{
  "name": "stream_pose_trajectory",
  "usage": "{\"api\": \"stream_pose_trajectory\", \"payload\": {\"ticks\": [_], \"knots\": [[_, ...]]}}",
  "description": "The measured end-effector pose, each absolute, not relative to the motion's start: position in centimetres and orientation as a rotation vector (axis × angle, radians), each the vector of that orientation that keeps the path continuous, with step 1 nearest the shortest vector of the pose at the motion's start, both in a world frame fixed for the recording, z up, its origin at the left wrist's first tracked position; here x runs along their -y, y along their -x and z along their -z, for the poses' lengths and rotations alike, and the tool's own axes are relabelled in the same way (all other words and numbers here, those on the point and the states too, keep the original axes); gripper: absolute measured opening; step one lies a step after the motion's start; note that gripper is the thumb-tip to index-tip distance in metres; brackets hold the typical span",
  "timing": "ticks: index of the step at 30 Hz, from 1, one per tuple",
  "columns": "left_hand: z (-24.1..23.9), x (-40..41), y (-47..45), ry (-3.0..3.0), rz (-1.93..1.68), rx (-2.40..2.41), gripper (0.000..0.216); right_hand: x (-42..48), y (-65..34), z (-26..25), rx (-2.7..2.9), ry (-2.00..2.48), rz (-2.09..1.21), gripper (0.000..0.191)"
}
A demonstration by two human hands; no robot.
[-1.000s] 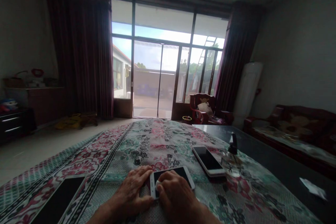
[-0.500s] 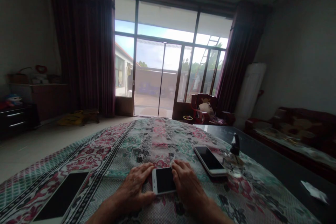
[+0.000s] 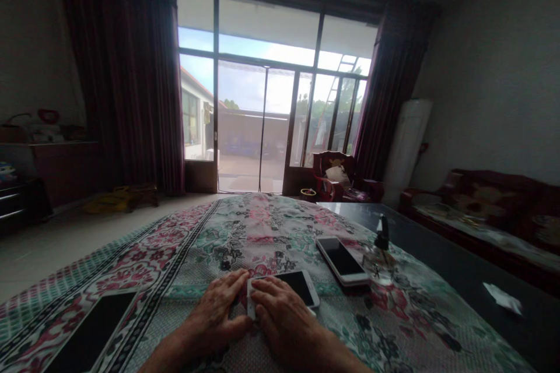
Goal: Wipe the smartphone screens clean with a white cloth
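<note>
A white smartphone (image 3: 301, 290) with a dark screen lies on the patterned tablecloth (image 3: 236, 227) in front of me. My left hand (image 3: 221, 306) grips its left end, fingers at the far edge and thumb at the near edge. Across the left part of the screen rests my right hand (image 3: 282, 312), its fingers stretched out flat; anything under the palm is hidden. To the right, another white phone (image 3: 343, 259) lies face up, close to a clear glass bottle (image 3: 380, 268) with a black pump top. A larger white-edged device with a black screen (image 3: 91, 332) lies at the lower left.
A dark table surface (image 3: 455, 280) shows beyond the cloth on the right, with a crumpled white packet (image 3: 503, 298) on it. Further back stand a wooden armchair (image 3: 335, 178), a wooden sofa (image 3: 490, 204) and glass doors (image 3: 262, 122). A yellow item (image 3: 107, 203) sits on the floor at left.
My right hand has slid left over the screen, from the phone's right end toward my left hand, uncovering the right part. The view has turned slightly right.
</note>
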State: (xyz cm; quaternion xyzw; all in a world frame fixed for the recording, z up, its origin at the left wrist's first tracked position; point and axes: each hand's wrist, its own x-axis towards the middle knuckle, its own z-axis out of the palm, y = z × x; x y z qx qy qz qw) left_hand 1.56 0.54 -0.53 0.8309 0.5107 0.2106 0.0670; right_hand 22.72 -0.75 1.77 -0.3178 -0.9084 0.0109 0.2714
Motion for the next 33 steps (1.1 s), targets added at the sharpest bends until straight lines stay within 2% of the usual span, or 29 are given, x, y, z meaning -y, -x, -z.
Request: {"api": "stream_pose_trajectory", "payload": {"ticks": [8,14,20,22,26,33], "knots": [[-0.4,-0.3,-1.8,-2.490,-0.588,-1.542,0.066,-1.0,-23.1,-2.5,2.285,1.519,-0.071,0.043],[0.5,-0.7,-1.5,-2.542,-0.629,-1.506,0.065,0.0,-21.6,-1.4,2.426,1.174,-0.160,0.049],[2.0,-1.4,-0.9,-2.552,-0.635,-1.551,0.063,0.7,-21.2,-1.5,2.488,0.836,-0.232,0.032],[2.0,-1.4,-0.9,-2.562,-0.639,-1.533,0.064,0.6,-21.7,-1.9,2.460,0.886,-0.233,0.028],[1.1,-1.1,-1.0,-2.562,-0.626,-1.497,0.064,-0.4,-23.2,-2.5,2.300,1.262,-0.154,0.018],[1.0,-0.9,-0.9,-2.529,-0.661,-1.485,0.064,-2.3,-23.8,-2.9,2.172,1.385,-0.159,0.026]]}}
